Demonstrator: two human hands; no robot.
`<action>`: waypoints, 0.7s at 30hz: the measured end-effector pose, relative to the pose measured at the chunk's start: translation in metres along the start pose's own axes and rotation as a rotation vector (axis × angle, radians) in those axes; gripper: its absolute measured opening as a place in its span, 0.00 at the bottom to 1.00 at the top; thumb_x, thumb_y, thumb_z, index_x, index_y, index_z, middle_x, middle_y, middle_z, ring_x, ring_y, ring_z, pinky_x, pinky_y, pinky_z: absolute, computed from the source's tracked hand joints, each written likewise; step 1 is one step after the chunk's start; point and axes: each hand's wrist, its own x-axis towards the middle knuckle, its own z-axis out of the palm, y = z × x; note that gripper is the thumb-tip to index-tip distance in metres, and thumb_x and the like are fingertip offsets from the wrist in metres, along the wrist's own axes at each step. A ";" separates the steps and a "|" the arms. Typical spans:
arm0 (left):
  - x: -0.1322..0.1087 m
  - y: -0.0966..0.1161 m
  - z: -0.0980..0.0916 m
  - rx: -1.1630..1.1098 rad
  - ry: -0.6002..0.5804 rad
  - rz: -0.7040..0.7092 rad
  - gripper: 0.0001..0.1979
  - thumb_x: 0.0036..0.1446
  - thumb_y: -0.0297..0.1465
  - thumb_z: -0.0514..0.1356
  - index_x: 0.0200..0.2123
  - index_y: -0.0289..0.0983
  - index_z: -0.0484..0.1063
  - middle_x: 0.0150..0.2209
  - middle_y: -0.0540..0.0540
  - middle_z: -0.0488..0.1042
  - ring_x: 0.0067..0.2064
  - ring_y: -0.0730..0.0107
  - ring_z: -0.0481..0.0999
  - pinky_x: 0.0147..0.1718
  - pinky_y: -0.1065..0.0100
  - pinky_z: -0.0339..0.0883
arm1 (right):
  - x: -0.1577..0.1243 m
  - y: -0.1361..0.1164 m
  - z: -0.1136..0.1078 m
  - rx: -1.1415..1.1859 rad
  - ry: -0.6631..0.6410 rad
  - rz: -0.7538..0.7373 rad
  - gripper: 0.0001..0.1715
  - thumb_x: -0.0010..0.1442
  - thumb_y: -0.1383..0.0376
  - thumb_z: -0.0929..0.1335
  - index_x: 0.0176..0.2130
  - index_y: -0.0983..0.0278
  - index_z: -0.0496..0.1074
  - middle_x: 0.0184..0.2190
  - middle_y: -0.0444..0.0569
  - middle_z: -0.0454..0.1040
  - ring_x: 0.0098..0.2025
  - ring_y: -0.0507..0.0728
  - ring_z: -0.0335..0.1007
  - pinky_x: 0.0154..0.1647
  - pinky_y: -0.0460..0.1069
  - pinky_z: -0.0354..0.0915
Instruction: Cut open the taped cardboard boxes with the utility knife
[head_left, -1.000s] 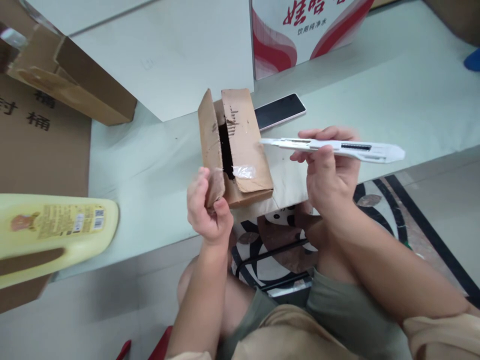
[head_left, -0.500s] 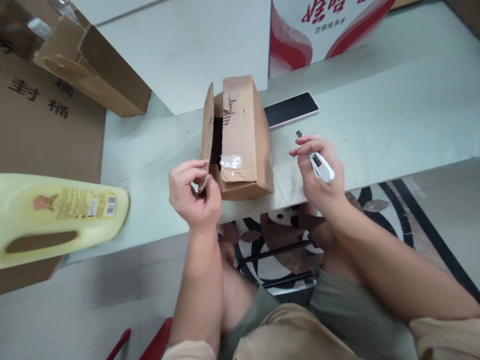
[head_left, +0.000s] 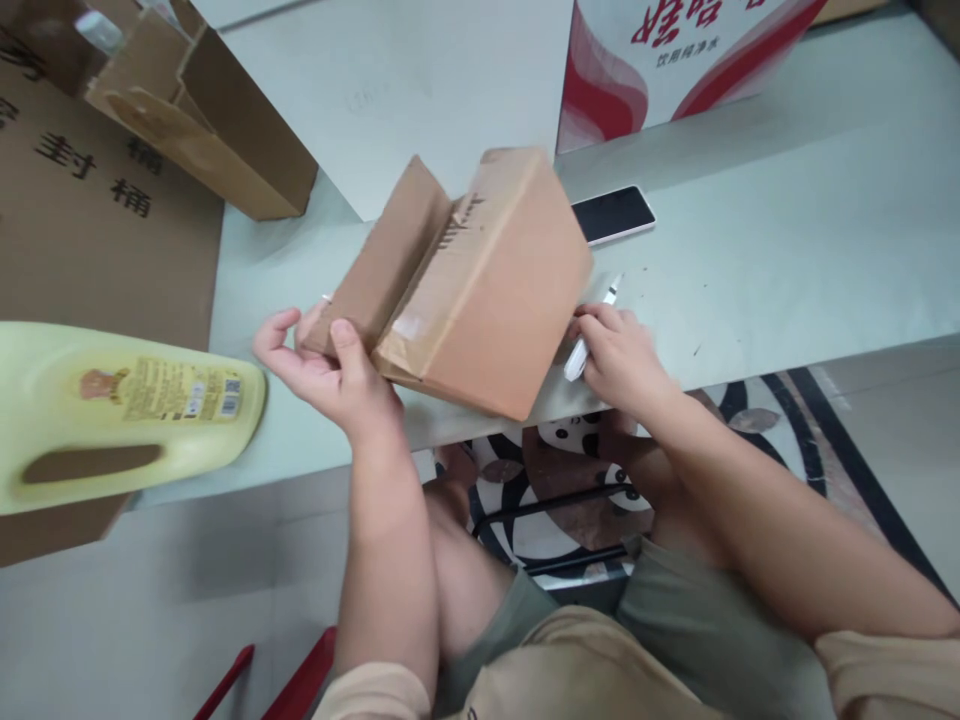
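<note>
One long, pale green tabletop [head_left: 750, 270] runs across the view, and a brown, oblong cardboard box [head_left: 510, 290] is tilted at its near edge, between the two hands; whether the box rests on the surface or is slightly raised cannot be told. Its walls look stiff and dry, so it should handle as light for its bulk and not slippery, though its contents are hidden and may add weight. The firmest hold would be low on the side walls, one palm to each side. The long, brown cardboard flap [head_left: 390, 250] stands out to the left on its crease; it would probably bend or tear sooner than the body.

The bare left hand [head_left: 337, 370] pinches the flap's near end, thumb on its upper face and fingers behind, with one finger stretched clear. The bare right hand [head_left: 622, 355] is just beside the box's right side, fingers curled closely over the middle of a slim, white plastic utility knife [head_left: 577, 358]. That knife should be light and smooth, best held by its handle; its tapered tip points away from the person. Smallest is the shiny, clear strip of tape [head_left: 409, 325] at the box's near end.
</note>
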 end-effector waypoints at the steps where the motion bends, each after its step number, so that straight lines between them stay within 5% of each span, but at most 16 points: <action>1: 0.003 -0.002 -0.002 -0.049 0.043 -0.010 0.24 0.54 0.36 0.60 0.49 0.42 0.51 0.37 0.51 0.64 0.46 0.66 0.76 0.59 0.55 0.66 | -0.001 0.001 0.000 -0.017 -0.020 0.010 0.20 0.60 0.73 0.62 0.47 0.64 0.76 0.61 0.62 0.73 0.52 0.73 0.68 0.45 0.66 0.68; 5: 0.005 -0.001 -0.004 -0.132 0.176 -0.281 0.20 0.51 0.20 0.55 0.46 0.42 0.56 0.37 0.52 0.64 0.40 0.76 0.72 0.50 0.67 0.68 | -0.002 0.013 -0.003 -0.027 -0.035 0.073 0.23 0.61 0.72 0.62 0.51 0.65 0.77 0.64 0.65 0.71 0.54 0.76 0.67 0.46 0.70 0.68; 10: 0.001 -0.011 -0.006 -0.106 0.176 -0.657 0.23 0.47 0.20 0.57 0.46 0.43 0.57 0.31 0.56 0.62 0.31 0.78 0.69 0.35 0.73 0.66 | 0.000 0.035 -0.001 0.007 -0.026 0.089 0.30 0.61 0.70 0.64 0.61 0.64 0.72 0.72 0.64 0.61 0.62 0.83 0.61 0.52 0.80 0.66; 16: 0.005 -0.014 -0.014 -0.033 -0.031 -0.750 0.26 0.40 0.23 0.62 0.45 0.43 0.68 0.37 0.53 0.71 0.25 0.79 0.66 0.21 0.75 0.55 | -0.006 0.025 0.005 0.012 -0.001 0.033 0.31 0.58 0.72 0.63 0.59 0.65 0.75 0.74 0.65 0.56 0.73 0.87 0.48 0.59 0.86 0.59; 21: -0.001 -0.016 -0.023 0.110 -0.251 -0.658 0.20 0.37 0.24 0.63 0.39 0.39 0.76 0.35 0.50 0.76 0.29 0.74 0.72 0.23 0.75 0.61 | -0.010 0.009 0.003 0.144 -0.078 -0.178 0.31 0.57 0.69 0.65 0.59 0.65 0.76 0.70 0.61 0.64 0.76 0.80 0.48 0.72 0.78 0.52</action>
